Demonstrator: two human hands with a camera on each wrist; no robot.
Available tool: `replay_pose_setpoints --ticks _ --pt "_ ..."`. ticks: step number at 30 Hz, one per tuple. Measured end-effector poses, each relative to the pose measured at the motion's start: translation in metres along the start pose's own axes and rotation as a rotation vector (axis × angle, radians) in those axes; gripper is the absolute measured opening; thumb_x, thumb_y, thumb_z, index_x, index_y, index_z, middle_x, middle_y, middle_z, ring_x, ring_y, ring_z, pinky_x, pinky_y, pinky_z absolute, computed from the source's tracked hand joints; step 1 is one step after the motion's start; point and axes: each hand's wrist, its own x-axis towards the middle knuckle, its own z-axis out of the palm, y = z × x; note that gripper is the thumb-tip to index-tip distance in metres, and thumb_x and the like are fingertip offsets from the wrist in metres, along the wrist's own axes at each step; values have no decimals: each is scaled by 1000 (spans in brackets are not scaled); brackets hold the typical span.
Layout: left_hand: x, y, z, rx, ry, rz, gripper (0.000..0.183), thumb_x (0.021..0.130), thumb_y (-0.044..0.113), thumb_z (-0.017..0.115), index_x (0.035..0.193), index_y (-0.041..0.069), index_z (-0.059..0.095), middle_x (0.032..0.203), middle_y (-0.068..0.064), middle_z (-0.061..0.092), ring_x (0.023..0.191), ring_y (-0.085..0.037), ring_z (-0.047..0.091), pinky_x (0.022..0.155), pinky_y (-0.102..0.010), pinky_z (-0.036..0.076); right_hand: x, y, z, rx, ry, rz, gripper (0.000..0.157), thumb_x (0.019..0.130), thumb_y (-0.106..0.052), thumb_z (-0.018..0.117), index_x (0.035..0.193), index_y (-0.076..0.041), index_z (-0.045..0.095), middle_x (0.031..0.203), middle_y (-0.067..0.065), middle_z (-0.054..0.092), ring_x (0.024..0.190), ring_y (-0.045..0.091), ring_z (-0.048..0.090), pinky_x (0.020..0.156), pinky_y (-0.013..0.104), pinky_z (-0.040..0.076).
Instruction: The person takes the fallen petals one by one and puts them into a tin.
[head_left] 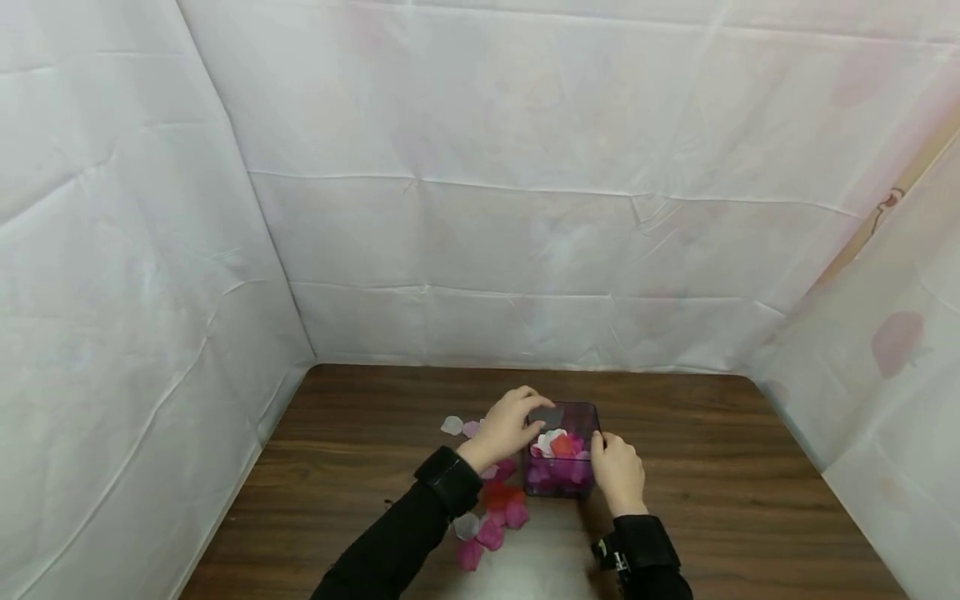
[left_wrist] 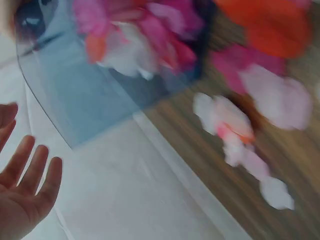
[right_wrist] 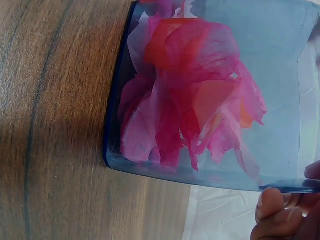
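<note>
A clear, purple-tinted plastic box (head_left: 577,414) with an uncovered top stands on the table, partly filled with pink, white and orange artificial petals (head_left: 561,447). My left hand (head_left: 510,425) hovers at the box's left side, fingers spread and relaxed; the left wrist view shows that hand (left_wrist: 30,185) holding nothing. On the other side, my right hand (head_left: 620,473) pinches the box's right rim. Up close in the right wrist view, the thumb and fingers (right_wrist: 272,202) grip the edge, and petals (right_wrist: 195,90) show through the transparent wall.
Loose petals (head_left: 491,533) in pink, white and orange lie in a line on the brown wooden table (head_left: 360,417), left of the box and toward the front. White cloth (head_left: 487,250) hangs behind the table and along both sides.
</note>
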Motion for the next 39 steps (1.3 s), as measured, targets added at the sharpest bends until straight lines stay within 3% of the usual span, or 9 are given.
replay_pose_setpoints --ticks 5,8,11,16,20,24,30,35,39 --pt "-43 -33 4 -11 90 -50 22 86 14 66 108 10 63 100 -6 57 89 -16 55 74 -26 48 -1 1 -1 3 5 2 43 98 -27 37 114 4 63 113 30 62 95 51 59 72 59 47" --pt "-72 -54 14 21 89 -75 19 84 13 68 101 8 62 91 -3 55 77 -12 52 65 -22 44 0 1 -1 5 9 1 44 98 -28 36 114 4 63 113 30 62 96 51 59 73 59 47" --pt "-99 -69 24 31 11 -123 20 84 19 69 99 7 63 88 -1 55 75 -11 53 64 -23 45 0 1 -1 5 10 -3 44 98 -27 36 113 5 63 112 30 62 95 51 59 73 59 47" --pt "-128 -77 36 47 -179 -204 46 78 45 71 108 11 63 92 0 55 82 -13 55 67 -29 48 -2 1 0 6 3 -7 43 97 -26 37 113 5 63 112 30 62 95 50 59 73 59 47" --pt "-133 -74 41 116 -217 -199 48 74 45 75 108 13 60 92 0 53 83 -16 55 64 -31 48 -1 0 -1 6 11 -1 43 97 -27 37 113 4 63 112 30 62 95 51 60 72 59 47" --pt "-131 -72 46 173 -145 -160 24 75 22 77 89 14 59 82 2 53 74 -14 55 57 -27 44 -1 0 -1 2 3 -13 43 97 -26 37 113 4 63 112 29 62 95 51 60 72 59 47" --pt "-129 -75 50 72 -104 -144 17 74 4 73 70 12 58 65 6 54 61 -4 49 55 -20 39 -1 0 0 1 -4 -7 43 97 -26 37 114 4 63 114 29 62 97 51 59 74 59 47" --pt "-120 -77 39 8 -55 -167 13 77 0 71 70 8 64 65 5 60 60 -1 50 56 -19 42 0 -1 0 3 -3 -12 43 97 -26 37 114 4 63 113 29 62 96 51 59 73 59 47" --pt "-100 -74 21 12 30 -186 10 79 0 69 72 6 66 67 2 63 59 -3 50 55 -19 42 0 -1 -1 6 -3 -7 42 97 -26 38 113 4 63 113 30 62 95 52 59 71 59 47"
